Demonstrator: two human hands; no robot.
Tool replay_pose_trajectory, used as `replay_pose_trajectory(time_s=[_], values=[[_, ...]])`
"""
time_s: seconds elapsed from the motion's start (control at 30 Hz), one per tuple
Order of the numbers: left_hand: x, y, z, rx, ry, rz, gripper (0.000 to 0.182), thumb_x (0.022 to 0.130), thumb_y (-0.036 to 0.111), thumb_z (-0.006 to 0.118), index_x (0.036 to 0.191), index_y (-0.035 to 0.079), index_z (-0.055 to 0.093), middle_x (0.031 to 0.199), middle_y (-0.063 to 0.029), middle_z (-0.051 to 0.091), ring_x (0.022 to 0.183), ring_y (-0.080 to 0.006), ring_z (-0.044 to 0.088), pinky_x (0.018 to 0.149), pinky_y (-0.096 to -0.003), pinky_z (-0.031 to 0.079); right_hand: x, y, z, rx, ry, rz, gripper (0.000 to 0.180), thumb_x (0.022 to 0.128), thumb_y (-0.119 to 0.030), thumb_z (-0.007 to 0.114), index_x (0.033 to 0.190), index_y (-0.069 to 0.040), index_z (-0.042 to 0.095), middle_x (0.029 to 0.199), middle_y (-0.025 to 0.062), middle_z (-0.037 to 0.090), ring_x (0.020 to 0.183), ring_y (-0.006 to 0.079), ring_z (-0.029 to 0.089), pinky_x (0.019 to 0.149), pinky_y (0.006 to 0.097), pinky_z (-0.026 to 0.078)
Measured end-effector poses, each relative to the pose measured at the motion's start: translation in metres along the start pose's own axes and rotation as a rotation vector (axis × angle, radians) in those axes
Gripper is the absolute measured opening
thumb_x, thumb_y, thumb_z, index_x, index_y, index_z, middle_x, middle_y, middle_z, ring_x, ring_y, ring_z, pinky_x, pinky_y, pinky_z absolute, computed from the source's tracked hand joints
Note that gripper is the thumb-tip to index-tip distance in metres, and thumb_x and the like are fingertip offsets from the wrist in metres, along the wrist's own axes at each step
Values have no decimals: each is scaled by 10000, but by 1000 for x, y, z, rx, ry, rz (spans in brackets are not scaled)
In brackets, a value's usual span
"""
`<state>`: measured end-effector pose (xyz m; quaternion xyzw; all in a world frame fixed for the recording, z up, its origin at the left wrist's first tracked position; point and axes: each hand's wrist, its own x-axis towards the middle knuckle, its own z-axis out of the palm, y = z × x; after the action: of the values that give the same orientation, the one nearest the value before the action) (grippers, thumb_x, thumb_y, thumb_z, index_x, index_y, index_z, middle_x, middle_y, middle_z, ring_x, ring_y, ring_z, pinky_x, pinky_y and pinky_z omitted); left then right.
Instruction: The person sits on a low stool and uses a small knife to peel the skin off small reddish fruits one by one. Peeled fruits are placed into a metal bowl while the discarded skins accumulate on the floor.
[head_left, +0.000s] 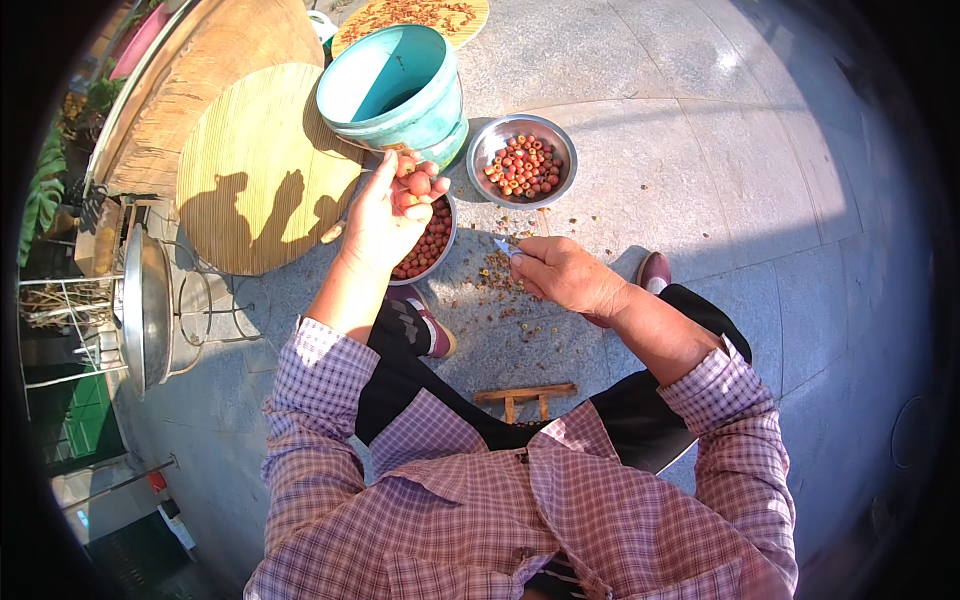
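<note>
My left hand (384, 229) is raised with its palm up, and several red hawthorn fruits (418, 184) rest between its fingers. Beneath it, partly hidden by the hand and wrist, a metal bowl (452, 238) holds many whole hawthorns (431, 247). My right hand (564, 274) grips a small knife, of which only the pointed blade (504, 245) shows; the handle is hidden in the fist. The blade points towards the left hand, apart from the fruits. Farther out stands a second steel bowl (477, 176) with hawthorns (525, 165), some with cut, hollowed ends.
A turquoise bucket (442, 127) stands beyond my left hand. Left of it lies a round slatted mat (247, 150); another mat (480, 22) at the top carries dried slices. Fruit scraps (495, 274) litter the paving between my feet. A metal basin (146, 307) leans at the left.
</note>
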<state>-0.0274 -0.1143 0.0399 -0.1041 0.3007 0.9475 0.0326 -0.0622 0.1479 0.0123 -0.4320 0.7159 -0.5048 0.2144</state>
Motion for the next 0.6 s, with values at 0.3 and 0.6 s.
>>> replay_pose_trajectory(time_s=[0.3,0.6], values=[[6,-69,9,113,59,-259,305,991,386,400,898,123,524,936,-73,610,842,-230,619,515,-196,424,17,-4,-20,342,197,563,264,881,-233,543,768,3,580,626,46,570,575,117,536,561,294,444],[-3,-85,31,545,24,-159,353,1010,374,336,1120,86,508,986,-43,601,804,-122,599,571,-202,424,16,-18,-18,501,323,382,158,868,-82,609,950,27,530,765,49,620,726,77,600,644,242,500]])
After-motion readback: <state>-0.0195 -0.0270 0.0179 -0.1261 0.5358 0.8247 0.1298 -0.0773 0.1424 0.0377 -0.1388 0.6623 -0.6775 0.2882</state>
